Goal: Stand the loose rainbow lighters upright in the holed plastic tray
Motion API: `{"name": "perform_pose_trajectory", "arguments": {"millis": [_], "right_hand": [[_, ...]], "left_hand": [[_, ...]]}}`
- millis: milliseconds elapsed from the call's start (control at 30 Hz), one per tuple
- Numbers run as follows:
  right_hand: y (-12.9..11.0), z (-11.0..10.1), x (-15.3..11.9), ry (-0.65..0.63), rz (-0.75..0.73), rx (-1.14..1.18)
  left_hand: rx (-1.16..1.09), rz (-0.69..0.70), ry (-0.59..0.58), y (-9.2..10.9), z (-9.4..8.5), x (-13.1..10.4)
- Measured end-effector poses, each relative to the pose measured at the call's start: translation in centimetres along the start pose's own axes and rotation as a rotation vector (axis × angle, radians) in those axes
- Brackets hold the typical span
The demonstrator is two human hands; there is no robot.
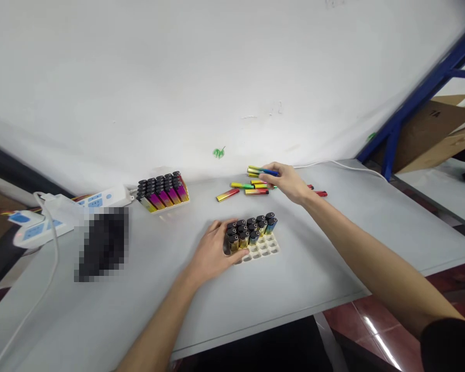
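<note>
My left hand (211,250) grips the left end of a white tray (271,251) with small square pockets, thumb along the near side and fingers at the far side. Several black-topped lighters (252,227) stand upright in the tray's left and back pockets; the front right pockets hold none. Beyond the tray, my right hand (285,181) is closed on blue-and-yellow lighters (257,170), lifted just above the table; I cannot tell exactly how many. Under and around that hand lie several loose lighters, among them a red-and-gold lighter (228,195) and a green-and-yellow lighter (242,185).
A second tray (174,207) filled with purple-and-yellow lighters stands at the back left. White power strips (110,197) with a cable lie beside it, near a pixelated dark patch (103,243). A white wall backs the table; a blue metal frame (391,142) and cardboard boxes (430,134) are at right.
</note>
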State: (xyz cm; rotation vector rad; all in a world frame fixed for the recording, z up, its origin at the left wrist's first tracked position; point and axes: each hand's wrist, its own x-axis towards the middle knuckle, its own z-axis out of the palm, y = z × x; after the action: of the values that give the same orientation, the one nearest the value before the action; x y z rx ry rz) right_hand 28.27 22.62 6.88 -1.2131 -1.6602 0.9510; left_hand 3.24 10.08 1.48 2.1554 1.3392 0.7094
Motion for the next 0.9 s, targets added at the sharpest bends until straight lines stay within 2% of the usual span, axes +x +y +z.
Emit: {"name": "perform_pose_trajectory", "arguments": {"millis": [100, 167, 200, 267, 300, 333, 367, 400, 467, 567, 700, 767, 900], "right_hand": [[1.6, 0.1, -2.5, 0.044, 0.07, 0.169], [2.7, 0.2, -3.8, 0.089, 0.12, 0.277], [3.1, 0.3, -4.4, 0.116, 0.142, 0.321], [3.6, 0.4, -5.2, 0.149, 0.166, 0.393], [3.7, 0.5, -5.6, 0.154, 0.173, 0.425], [3.7, 0.5, -5.9, 0.154, 0.185, 0.455], [3.7, 0.5, -6.1, 0.15, 0.203, 0.478], [3.5, 0.5, -6.4, 0.144, 0.224, 0.495], [3.2, 0.5, -6.7, 0.147, 0.264, 0.508], [2.9, 0.7, -7.0, 0.17, 0.294, 0.507], [2.8, 1.0, -7.3, 0.121, 0.326, 0.472], [2.9, 1.2, -7.3, 0.059, 0.317, 0.502], [3.1, 1.5, -7.3, -0.03, 0.309, 0.579]], "left_hand": [[0.031, 0.007, 0.006, 0.1, -0.2, -0.1], [0.089, 0.05, 0.112, -0.5, -1.2, -0.3], [0.135, 0.072, 0.212, -1.1, -2.1, -0.4], [0.268, 0.039, 0.528, -2.8, -4.3, -0.7], [0.346, -0.046, 0.676, -3.8, -5.5, -0.9], [0.419, -0.159, 0.765, -4.8, -6.6, -1.1], [0.474, -0.301, 0.807, -5.7, -7.6, -1.3], [0.501, -0.436, 0.809, -6.5, -8.3, -1.5], [0.488, -0.534, 0.786, -7.6, -9.2, -1.9], [0.465, -0.562, 0.74, -8.0, -9.3, -2.3], [0.494, -0.473, 0.812, -7.3, -8.9, -2.1], [0.482, -0.4, 0.792, -6.7, -8.2, -1.6], [0.335, -0.138, 0.699, -4.8, -5.7, -0.7]]}}
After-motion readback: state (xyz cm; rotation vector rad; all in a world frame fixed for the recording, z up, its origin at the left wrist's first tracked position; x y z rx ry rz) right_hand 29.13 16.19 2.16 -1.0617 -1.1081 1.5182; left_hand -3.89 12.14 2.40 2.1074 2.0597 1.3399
